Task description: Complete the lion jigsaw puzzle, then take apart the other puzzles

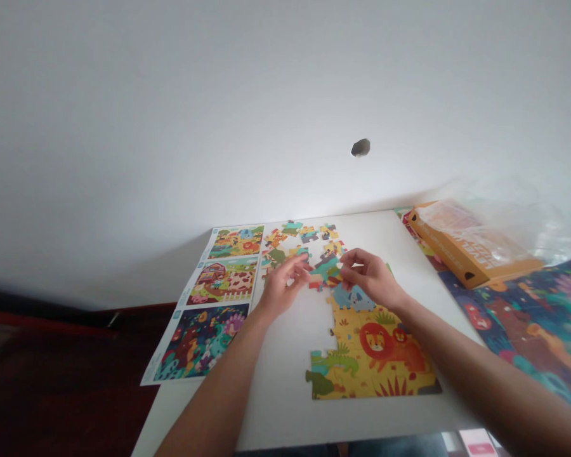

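A partly joined jigsaw puzzle (356,355) lies on the white table, showing lions, a crocodile and blue elephants on yellow ground. My right hand (368,276) is over its upper edge, thumb and forefinger pinched on a puzzle piece whose outline the fingers partly hide. Left of it, my left hand (285,282) hovers with loosely bent fingers apart, and I see nothing in its grasp. Between and beyond the hands are loose puzzle pieces (309,235), several of them spread toward the wall; my left hand covers some.
A picture sheet (183,304) with three printed scenes lies along the left edge of the white table (285,393). To the right, an orange box (476,254) with clear plastic wrap (518,222) rests by a dark, colourful puzzle (528,330). The wall (266,114) has a hole.
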A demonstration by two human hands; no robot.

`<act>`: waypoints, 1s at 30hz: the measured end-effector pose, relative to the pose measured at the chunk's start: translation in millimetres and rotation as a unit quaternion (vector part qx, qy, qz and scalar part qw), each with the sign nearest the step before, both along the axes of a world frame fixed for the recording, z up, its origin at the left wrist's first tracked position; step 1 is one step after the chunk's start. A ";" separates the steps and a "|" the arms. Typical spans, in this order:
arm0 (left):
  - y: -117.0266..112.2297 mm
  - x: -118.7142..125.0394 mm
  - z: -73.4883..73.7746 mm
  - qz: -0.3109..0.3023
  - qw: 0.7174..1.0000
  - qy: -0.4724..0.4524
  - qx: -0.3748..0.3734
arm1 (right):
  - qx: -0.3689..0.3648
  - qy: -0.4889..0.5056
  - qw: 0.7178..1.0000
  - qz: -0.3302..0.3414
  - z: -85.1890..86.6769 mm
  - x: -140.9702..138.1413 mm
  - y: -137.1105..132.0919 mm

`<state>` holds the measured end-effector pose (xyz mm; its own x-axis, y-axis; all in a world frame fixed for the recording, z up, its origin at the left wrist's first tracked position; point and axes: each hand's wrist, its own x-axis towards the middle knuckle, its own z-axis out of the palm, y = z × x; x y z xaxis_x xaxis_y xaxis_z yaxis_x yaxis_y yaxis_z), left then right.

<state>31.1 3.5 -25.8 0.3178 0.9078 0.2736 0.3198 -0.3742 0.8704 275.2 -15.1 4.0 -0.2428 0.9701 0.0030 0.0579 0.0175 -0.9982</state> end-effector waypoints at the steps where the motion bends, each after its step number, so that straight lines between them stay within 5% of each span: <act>1: -3.2 5.7 1.6 -0.018 0.999 -0.021 -0.040 | -0.013 -0.002 0.999 0.033 0.8 -6.0 -5.1; 4: -8.9 13.6 6.5 -0.032 0.994 -0.018 -0.099 | 0.009 -0.076 0.993 0.089 0.7 -13.7 -12.4; 11: -15.6 3.0 15.0 -0.129 0.980 0.107 -0.109 | 0.100 -0.282 0.954 0.028 -8.7 3.2 5.0; 21: -20.9 10.8 16.4 -0.217 0.959 0.181 0.023 | 0.138 -0.310 0.939 0.052 -17.9 4.7 10.3; 30: -25.2 10.7 22.4 -0.261 0.947 0.185 0.016 | 0.140 -0.321 0.936 0.044 -17.6 4.0 10.6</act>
<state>41.8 -21.7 -3.4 0.8011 0.5931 0.0804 0.3645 -0.5901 0.7204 279.2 -4.6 -13.6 -0.3601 0.9295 0.0796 0.6306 0.3054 -0.7135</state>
